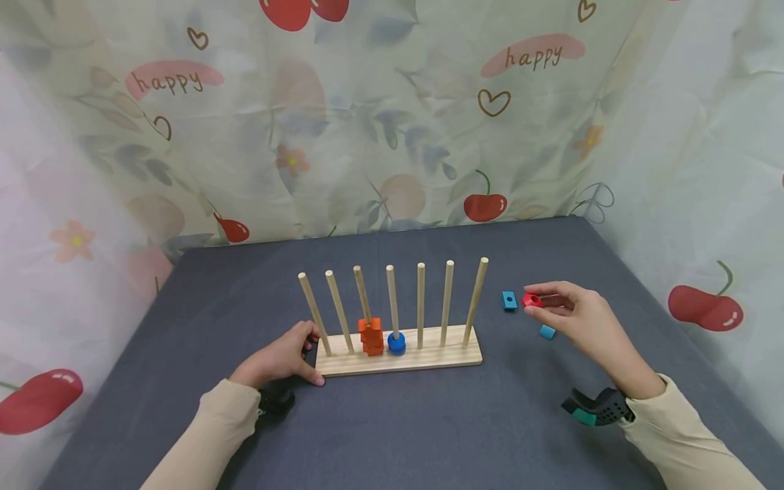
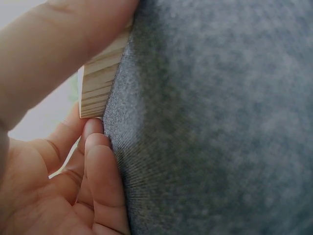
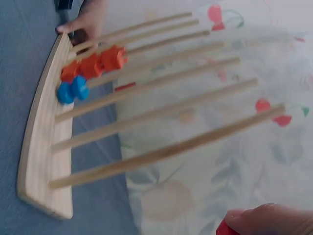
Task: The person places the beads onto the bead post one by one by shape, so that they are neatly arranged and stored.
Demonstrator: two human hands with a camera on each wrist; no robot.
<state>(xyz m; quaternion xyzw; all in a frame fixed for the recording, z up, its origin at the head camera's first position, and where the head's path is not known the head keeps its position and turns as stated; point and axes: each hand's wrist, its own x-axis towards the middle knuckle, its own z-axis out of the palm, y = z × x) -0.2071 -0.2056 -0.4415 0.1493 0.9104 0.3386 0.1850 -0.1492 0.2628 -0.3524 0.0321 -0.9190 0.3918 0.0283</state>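
Above woven grey cloth, right hand pinches red block (holed)

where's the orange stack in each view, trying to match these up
Head: the orange stack sits just below the middle, on the third peg from the left.
Left wrist: not in the picture.
Right wrist: the orange stack is at upper left, beside the blue pieces.
Shared landmark: the wooden base, seen in all three views.
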